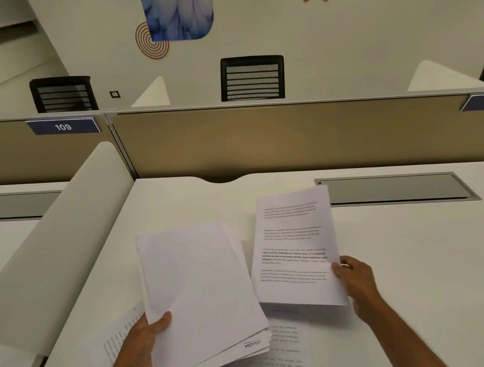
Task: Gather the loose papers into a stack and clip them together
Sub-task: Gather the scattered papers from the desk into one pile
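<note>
At a white desk (pixel 404 256), the left hand (pixel 143 340) clamps a limp, slippery stack (pixel 198 300) by its edge while the right hand (pixel 356 281) pinches a printed sheet (pixel 294 249) at its side, more sheets (pixel 283 354) lying beneath, no clip apparently in view.

- Stack (pixel 198 294) lies at the bench (pixel 419 255) centre, left hand (pixel 145 340) at its 8 o'clock edge.
- Printed sheets (pixel 296 252) sit at the stack's 3 o'clock, right hand (pixel 356 281) on their 4 o'clock edge.
- Loose papers (pixel 283 354) lie under both.
- Cable hatch (pixel 395 187) lies at 1 o'clock, partition (pixel 260 137) behind.
</note>
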The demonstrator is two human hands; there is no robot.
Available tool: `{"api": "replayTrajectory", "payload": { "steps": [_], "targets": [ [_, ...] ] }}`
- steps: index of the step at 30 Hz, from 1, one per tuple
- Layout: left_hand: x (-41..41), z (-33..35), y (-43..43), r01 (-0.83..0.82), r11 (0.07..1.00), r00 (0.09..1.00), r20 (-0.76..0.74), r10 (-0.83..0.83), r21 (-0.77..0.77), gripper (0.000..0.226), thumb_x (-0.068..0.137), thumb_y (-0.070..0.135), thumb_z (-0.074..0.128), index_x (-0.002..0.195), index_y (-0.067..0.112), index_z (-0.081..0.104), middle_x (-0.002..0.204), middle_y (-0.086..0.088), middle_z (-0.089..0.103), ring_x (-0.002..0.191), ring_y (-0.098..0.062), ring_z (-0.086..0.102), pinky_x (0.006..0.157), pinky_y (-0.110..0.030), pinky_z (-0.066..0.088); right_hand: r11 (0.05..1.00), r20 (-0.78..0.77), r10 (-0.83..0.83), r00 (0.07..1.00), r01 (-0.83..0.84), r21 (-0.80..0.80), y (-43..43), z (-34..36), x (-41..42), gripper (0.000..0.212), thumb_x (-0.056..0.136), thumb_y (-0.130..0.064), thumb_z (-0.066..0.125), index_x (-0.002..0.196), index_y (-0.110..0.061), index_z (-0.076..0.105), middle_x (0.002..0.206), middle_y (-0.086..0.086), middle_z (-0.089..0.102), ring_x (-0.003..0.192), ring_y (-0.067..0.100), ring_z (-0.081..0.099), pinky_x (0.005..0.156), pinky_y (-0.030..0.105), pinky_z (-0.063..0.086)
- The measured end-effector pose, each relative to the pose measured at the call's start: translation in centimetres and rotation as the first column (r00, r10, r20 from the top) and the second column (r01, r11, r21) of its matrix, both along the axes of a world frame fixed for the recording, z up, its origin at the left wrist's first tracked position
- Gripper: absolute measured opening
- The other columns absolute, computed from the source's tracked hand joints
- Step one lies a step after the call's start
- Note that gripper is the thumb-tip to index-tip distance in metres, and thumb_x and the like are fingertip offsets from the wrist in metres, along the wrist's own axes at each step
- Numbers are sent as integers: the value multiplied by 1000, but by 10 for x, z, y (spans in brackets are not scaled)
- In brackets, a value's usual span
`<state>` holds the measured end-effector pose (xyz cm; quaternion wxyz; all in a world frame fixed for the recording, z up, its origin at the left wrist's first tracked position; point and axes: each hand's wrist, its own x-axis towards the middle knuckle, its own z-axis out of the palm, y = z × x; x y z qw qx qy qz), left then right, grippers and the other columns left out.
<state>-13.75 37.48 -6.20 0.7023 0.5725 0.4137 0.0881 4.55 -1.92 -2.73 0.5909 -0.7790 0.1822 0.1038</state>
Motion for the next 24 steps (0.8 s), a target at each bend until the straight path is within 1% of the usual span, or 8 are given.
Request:
{"api": "replayTrajectory", "payload": {
  "steps": [4, 8, 11, 13, 15, 17, 20, 24],
  "targets": [
    [-11, 5, -8, 9, 998, 1000, 10, -10, 55, 60, 95, 1, 67, 151, 6, 48, 147, -20, 58, 133, -44, 54, 118, -60, 36, 995, 6, -58, 998, 57, 78, -50, 16, -10, 14, 99, -5, 60, 108, -7, 70, 113, 16, 73, 93, 34, 70, 75, 35, 54],
    [-18, 18, -37, 29, 999, 999, 43, -30, 34, 62, 94, 0, 69, 151, 13, 47, 142, -15, 59, 133, -42, 54, 117, -60, 37, 992, -11, -25, 1000, 26, 122, -84, 28, -27, 15, 99, -7, 60, 108, -10, 72, 110, 11, 77, 100, 37, 72, 86, 44, 57],
    [-24, 29, -65, 71, 997, 996, 48, -71, -3, 55, 93, 2, 71, 143, 18, 55, 132, -7, 65, 125, -38, 59, 116, -58, 39, 990, -29, 48, 998, -44, 137, -91, 31, -47, 16, 98, -8, 62, 107, -12, 74, 103, 9, 80, 91, 32, 76, 80, 42, 60],
    [-28, 36, -82, 107, 993, 993, 53, -104, -45, 35, 92, 4, 73, 122, 21, 66, 119, 2, 72, 111, -27, 66, 107, -49, 47, 983, -35, 100, 994, -94, 158, -87, 32, -61, 15, 97, -7, 63, 103, -12, 76, 97, 6, 82, 81, 24, 78, 67, 33, 61],
    [-31, 44, -100, 135, 988, 990, 56, -131, -70, 28, 91, 6, 74, 111, 26, 69, 110, 11, 76, 104, -19, 69, 96, -41, 52, 975, -37, 160, 986, -152, 165, -80, 32, -74, 15, 97, -8, 63, 100, -12, 77, 95, 5, 83, 78, 20, 79, 62, 28, 59],
    [-34, 50, -115, 150, 986, 988, 54, -147, -67, 29, 91, 10, 75, 112, 29, 69, 105, 17, 79, 105, -18, 69, 95, -41, 53, 964, -33, 223, 974, -215, 159, -73, 34, -87, 16, 97, -9, 62, 101, -12, 77, 95, 4, 83, 79, 20, 79, 60, 24, 59],
    [-42, 55, -133, 193, 978, 980, 56, -189, -81, 34, 92, 18, 76, 123, 30, 67, 114, 10, 79, 107, -19, 73, 94, -43, 58, 949, -24, 293, 956, -288, 126, -62, 35, -104, 15, 99, -10, 61, 101, -13, 76, 94, 1, 83, 80, 19, 80, 60, 22, 58],
    [-55, 69, -155, 222, 964, 974, 75, -213, -149, 22, 94, 22, 72, 111, 35, 70, 105, 19, 81, 91, -3, 78, 65, -19, 62, 932, -10, 357, 934, -355, 74, -51, 36, -126, 17, 100, -10, 59, 100, -14, 75, 90, -4, 83, 77, 14, 79, 60, 21, 56]
  ]
}}
